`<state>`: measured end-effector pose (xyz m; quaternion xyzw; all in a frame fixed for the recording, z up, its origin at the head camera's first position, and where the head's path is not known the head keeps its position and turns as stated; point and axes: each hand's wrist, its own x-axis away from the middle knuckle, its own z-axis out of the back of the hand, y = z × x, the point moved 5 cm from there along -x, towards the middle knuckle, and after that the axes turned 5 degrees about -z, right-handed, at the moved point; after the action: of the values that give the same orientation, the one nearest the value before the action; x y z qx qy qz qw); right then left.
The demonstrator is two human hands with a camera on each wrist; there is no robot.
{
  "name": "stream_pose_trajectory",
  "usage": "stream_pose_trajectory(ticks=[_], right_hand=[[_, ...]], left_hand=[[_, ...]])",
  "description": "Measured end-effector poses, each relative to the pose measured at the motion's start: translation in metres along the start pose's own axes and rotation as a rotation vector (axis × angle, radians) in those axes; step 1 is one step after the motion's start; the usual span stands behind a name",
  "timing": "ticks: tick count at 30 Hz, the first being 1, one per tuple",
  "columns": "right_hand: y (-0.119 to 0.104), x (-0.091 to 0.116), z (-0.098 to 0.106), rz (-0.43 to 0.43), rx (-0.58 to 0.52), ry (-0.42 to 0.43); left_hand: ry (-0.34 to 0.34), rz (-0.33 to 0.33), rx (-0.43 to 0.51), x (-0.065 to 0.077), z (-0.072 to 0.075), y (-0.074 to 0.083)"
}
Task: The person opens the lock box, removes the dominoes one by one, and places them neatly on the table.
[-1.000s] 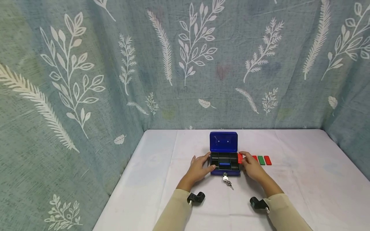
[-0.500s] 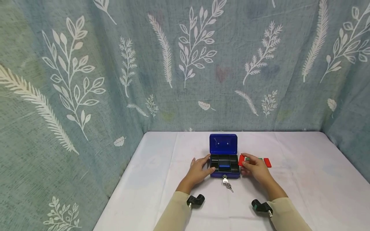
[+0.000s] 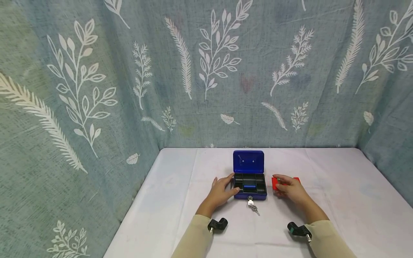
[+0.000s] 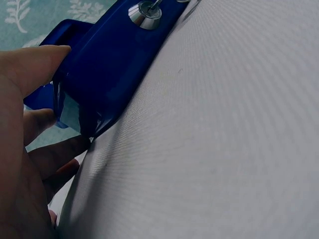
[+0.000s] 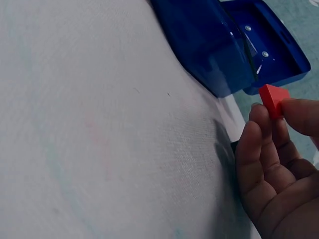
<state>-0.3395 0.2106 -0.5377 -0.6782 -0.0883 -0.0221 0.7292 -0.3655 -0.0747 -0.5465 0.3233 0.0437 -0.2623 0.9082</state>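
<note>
A blue cash box (image 3: 250, 196) stands on the white cloth with its lid (image 3: 248, 162) raised and its black compartment tray (image 3: 249, 177) showing. My left hand (image 3: 221, 191) holds the box's left side, thumb at the front corner of the rim and fingers along the side wall. Between thumb and fingers, my right hand (image 3: 292, 189) pinches a small red tile (image 5: 271, 99), to the right of the box and apart from it. Keys (image 3: 254, 208) hang from the lock (image 4: 145, 15) on the box's front.
Another red tile (image 3: 297, 178) shows partly behind the right hand, which hides most of the row of tiles there. White cloth (image 3: 348, 200) covers the table, and a leaf-patterned curtain (image 3: 193, 118) rises behind it.
My right hand has drawn away from the box's right side, moving right with the red tile in its pinch. The left hand keeps its place on the box.
</note>
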Motion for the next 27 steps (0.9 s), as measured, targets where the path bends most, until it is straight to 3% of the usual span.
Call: stream_pose_trajectory(ticks=[6,27], right_hand=[[0.0,0.003,0.006,-0.04,0.069,0.006],[-0.016,0.015,0.038,-0.025,0.224,-0.072]], left_hand=[[-0.001,0.011,0.004,0.003,-0.002,-0.001],[0.0,-0.002,-0.009,0.0,-0.001,-0.002]])
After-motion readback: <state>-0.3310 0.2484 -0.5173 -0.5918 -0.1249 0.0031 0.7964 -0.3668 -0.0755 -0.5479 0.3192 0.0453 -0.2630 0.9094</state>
